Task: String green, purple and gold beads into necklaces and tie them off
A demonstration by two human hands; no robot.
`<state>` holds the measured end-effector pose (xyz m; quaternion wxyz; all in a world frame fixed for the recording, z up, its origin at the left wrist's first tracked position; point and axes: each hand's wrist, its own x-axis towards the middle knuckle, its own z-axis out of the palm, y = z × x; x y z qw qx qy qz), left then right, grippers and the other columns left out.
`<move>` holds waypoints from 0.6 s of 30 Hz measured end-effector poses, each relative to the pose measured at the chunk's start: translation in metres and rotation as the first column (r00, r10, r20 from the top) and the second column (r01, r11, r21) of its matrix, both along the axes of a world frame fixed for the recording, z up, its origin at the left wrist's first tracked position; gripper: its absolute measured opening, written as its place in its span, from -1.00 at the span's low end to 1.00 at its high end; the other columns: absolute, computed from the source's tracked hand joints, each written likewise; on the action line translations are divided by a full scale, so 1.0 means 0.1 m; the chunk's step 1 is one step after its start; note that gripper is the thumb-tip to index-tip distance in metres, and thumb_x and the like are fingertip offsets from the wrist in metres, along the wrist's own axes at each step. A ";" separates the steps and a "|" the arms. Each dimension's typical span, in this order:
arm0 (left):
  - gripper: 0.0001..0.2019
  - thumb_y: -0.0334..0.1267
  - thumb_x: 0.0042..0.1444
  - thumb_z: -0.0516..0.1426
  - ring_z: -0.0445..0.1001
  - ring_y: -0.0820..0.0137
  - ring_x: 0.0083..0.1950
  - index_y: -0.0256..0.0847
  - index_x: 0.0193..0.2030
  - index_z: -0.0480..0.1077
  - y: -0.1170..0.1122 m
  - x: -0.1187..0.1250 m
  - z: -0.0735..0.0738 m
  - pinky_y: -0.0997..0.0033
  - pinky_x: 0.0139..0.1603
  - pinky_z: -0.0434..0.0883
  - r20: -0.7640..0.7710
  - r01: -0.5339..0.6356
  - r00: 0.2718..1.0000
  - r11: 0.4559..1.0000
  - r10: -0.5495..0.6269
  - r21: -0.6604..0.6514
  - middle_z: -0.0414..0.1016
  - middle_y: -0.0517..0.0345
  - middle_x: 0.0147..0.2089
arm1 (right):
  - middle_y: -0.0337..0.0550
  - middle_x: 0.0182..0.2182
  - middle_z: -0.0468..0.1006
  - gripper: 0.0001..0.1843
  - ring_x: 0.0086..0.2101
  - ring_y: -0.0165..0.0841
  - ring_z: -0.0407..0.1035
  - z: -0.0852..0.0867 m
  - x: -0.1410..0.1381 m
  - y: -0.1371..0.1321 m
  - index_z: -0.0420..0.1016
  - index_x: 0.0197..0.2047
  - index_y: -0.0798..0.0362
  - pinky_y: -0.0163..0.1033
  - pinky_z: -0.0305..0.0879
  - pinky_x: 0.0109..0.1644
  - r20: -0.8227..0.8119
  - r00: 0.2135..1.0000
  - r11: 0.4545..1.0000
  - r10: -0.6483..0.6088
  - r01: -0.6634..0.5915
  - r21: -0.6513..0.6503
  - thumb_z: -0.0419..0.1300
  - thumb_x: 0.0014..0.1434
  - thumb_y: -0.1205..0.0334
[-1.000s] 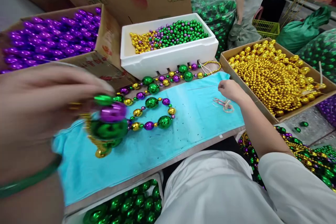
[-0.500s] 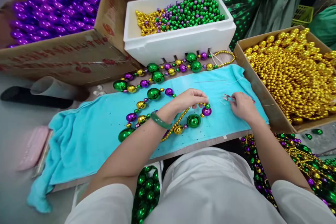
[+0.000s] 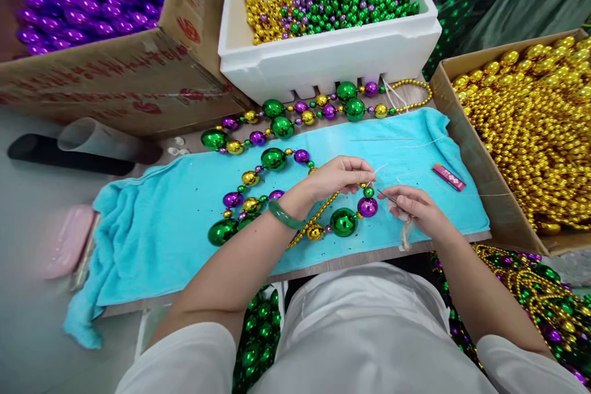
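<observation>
Turquoise towel [image 3: 152,240] under a green, purple and gold bead strand [image 3: 343,222], both my hands near one end

The fingers of my left hand [image 3: 340,175] pinch a white thread [image 3: 381,167] just beside the strand's small green bead, with a green bangle [image 3: 285,215] around that wrist; the fingers of my right hand [image 3: 416,206] are closed on a thin metal tool [image 3: 390,198], a pale band [image 3: 406,235] hanging below, and I cannot tell whether its tip touches the thread; a second strand [image 3: 282,127] lies between the towel and the white foam box [image 3: 332,68]
</observation>
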<state>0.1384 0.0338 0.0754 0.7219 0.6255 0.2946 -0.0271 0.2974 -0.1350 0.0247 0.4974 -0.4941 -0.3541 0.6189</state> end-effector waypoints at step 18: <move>-0.74 -0.09 0.02 0.22 0.27 0.61 -0.52 -0.28 -0.30 0.47 -0.03 -0.01 -0.02 0.60 -0.54 0.22 0.021 0.029 0.999 0.998 -0.030 0.051 0.43 0.21 -0.44 | -0.27 -0.62 0.35 -0.57 -0.56 -0.49 0.13 -0.01 -0.10 0.18 0.55 -0.35 0.13 -0.32 0.01 -0.49 0.077 0.990 0.990 -0.118 0.123 -0.068 0.31 -0.05 -0.11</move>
